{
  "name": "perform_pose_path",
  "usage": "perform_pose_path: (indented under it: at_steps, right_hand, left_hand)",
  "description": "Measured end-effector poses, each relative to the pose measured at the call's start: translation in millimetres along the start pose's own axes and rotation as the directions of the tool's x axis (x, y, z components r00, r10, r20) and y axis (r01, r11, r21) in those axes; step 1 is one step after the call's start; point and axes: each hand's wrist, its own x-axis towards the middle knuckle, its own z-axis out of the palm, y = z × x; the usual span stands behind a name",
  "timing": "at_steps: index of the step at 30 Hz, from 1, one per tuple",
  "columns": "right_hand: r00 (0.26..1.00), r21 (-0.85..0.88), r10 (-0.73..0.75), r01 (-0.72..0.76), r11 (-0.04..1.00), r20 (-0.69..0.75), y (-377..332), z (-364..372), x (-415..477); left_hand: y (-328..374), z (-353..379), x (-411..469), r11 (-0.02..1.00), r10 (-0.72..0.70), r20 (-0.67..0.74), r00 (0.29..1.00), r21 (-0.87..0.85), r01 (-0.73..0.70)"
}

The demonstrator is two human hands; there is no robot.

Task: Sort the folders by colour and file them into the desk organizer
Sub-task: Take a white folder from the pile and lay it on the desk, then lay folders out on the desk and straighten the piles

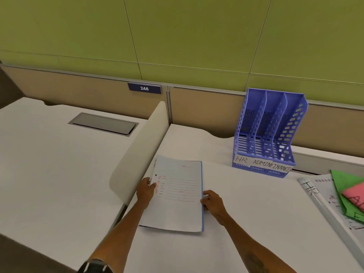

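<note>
Blue three-slot organizer (293, 125) beyond folder (177, 196)

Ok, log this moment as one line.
left grip: holds folder left edge | right grip: holds its blue spine edge | organizer: slots empty | green folder, pink folder: far right

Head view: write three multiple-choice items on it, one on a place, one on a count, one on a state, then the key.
1. The desk organizer stands: A) against the back partition, to the right; B) on the left desk; C) on the folders.
2. Its slots number: A) two; B) three; C) five.
3. The pale folder is: A) untouched; B) held by one hand; C) held by both hands.
Key: 1A, it backs onto the partition; 2B, two inner walls split it in three; 3C, the left hand and right hand grip its side edges.
</note>
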Motion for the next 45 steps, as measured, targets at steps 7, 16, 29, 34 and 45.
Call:
perform_pose_path:
  at_steps: [7,16,29,34,45]
  right_hand:
    - [0.997,-0.050,0.034,-0.037,0.998,-0.069,-1,23,12]
    - [0.996,-0.042,0.060,-0.062,0.997,-0.059,-9,39,12]
    - [1.000,-0.248,0.006,-0.001,0.969,0.022,-12,12,7]
    - [0.994,-0.330,-0.101,0.082,0.940,-0.039,-15,-23,0]
    - [0.966,-0.395,-0.207,0.133,0.909,-0.152,0,-122,-27]
  left_hand:
    - [-5,0,20,0.999,-0.004,0.022,1.000,0.040,0.003]
    - [-9,-5,26,0.988,0.051,-0.104,0.993,0.148,-0.035]
    - [13,6,16,0.895,0.146,-0.065,0.987,0.433,-0.104]
    - [37,30,0,0.745,0.397,0.037,0.917,0.571,-0.345]
    - [99,122,-57,0.562,0.492,0.354,0.795,0.568,-0.601]
